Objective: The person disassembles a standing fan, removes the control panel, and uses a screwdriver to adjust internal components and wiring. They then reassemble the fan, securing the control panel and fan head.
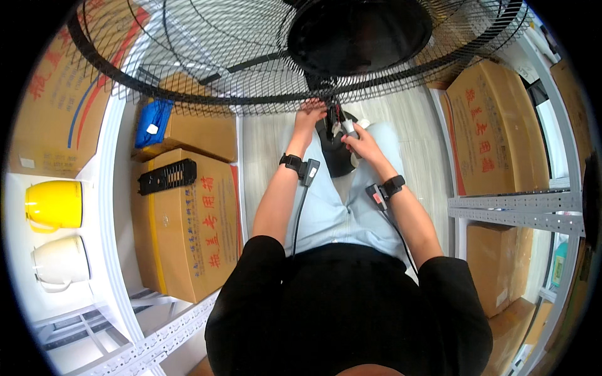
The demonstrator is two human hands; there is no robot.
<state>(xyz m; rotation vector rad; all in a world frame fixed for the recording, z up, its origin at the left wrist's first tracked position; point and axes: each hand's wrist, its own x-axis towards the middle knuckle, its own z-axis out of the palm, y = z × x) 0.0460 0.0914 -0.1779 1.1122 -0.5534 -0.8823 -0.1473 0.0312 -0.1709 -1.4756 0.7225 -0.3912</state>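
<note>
A big black wire-cage fan [251, 99] stands in front of me, its dark round motor cover facing up close to the camera. Below the cage is its black upright post [330, 128], with thin wires, one of them red, showing at an opened part. My left hand [310, 114] is closed around the left side of this post just under the cage; its fingertips are partly hidden. In my right hand [365, 145] is a small grey and white hand tool [349, 129], its tip pointing up at the wires. The tool's exact kind is unclear. The fan's black base [340, 164] lies between my legs.
Cardboard boxes [182, 225] fill the left shelf, with a black slotted plastic piece [167, 177] and a blue packet [153, 122]. Yellow [55, 205] and white [61, 260] jugs stand farther left. On the right, metal racks [514, 213] hold more boxes [492, 128]. Cables hang from my wrist straps.
</note>
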